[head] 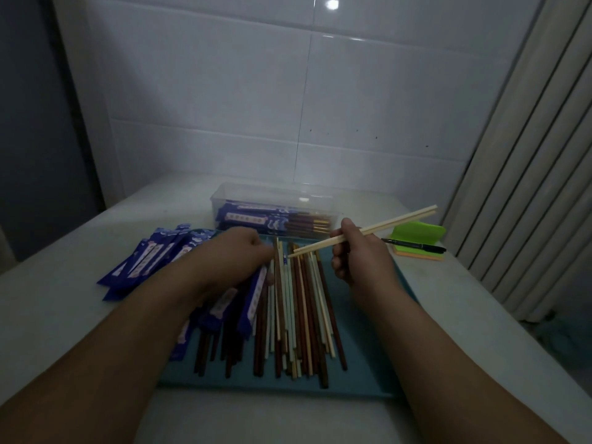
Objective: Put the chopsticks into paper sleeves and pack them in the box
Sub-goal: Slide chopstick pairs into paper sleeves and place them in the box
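Note:
My right hand grips a pair of pale wooden chopsticks, lifted above the pile with their ends pointing up to the right. My left hand rests on the blue paper sleeves at the pile's left side, fingers curled around one sleeve. Loose chopsticks, dark brown and pale, lie in a heap on a teal mat. More blue sleeves are spread to the left. A clear plastic box behind the mat holds several sleeved chopsticks.
A green sticky-note pad with a black pen across it sits at the right, on a white table. A tiled wall stands behind and a ribbed radiator to the right.

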### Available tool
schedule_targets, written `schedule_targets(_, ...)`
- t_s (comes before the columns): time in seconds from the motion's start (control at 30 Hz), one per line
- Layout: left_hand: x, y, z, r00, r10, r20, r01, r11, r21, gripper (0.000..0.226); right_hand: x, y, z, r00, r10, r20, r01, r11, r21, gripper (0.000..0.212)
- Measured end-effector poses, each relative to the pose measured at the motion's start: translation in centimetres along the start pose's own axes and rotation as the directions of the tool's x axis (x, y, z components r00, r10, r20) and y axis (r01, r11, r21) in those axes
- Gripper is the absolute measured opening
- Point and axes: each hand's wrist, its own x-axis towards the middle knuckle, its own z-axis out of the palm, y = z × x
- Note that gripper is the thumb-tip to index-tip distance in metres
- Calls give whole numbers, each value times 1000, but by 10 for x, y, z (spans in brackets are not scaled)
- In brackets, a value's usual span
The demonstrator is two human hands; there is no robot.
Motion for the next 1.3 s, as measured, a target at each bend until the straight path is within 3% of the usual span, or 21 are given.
schedule_targets(0.07,-3,5,1,999,-4,54,20,952,-304,21,1,0,-2,1000,7,-2,-7,1000,5,32)
schedule_targets(0.1,-2,5,2,999,5,44,10,941,-338,19,2,0,-2,1000,11,-2,-11,1000,2,33)
schedule_targets(0.2,4,-1,10,999,46,-19,-49,970,-239,11,3,0,-4,1000,26,11,-27,999,39,33)
schedule_targets(0.33,1,-4,12,984,141,111,-124,981,-149,26,5,2,-2,996,74,56,-81,986,148,31)
schedule_targets(0.53,-2,-2,13,960,262,95,-240,951,-197,23,5,0,-2,981,153,123,-177,962,209,27)
schedule_targets(0.7,-1,-3,12,953,290,87,-277,952,-132,20,-2,-4,1,966,156,206,-197,961,196,29)
schedule_targets(0.9,-7,4,11,939,339,64,-341,940,24,50,5,-5,-9,989,119,91,-140,949,282,28)
schedule_targets(1.0,-9,7,12,904,422,69,-424,905,22,44,9,-5,-12,988,147,56,-157,936,316,29)
schedule_targets(1.1,-7,5,15,876,479,62,-483,867,125,28,10,-6,-13,992,117,52,-128,936,329,30)
schedule_targets(1.3,0,-7,16,857,515,0,-490,817,304,14,5,-9,-8,996,8,93,-39,941,337,34)
